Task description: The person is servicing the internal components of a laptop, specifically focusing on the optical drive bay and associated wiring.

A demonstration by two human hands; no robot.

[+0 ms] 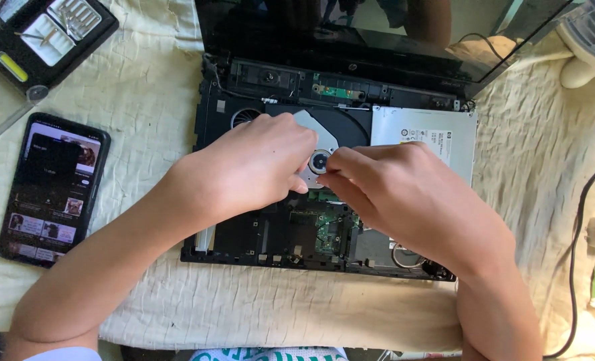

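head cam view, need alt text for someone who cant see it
Two bare hands, left hand and right hand, meet over a round metal part inside an opened laptop on a cream cloth. A phone lies left.

Bright, even daylight from the upper right; soft shadows under both forearms, glare on the laptop screen (377, 27), focus sharp throughout.

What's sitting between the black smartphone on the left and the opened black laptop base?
In the head view, only bare cream quilted cloth lies between the black smartphone and the opened laptop base; lower down, the person's left forearm crosses that stretch.
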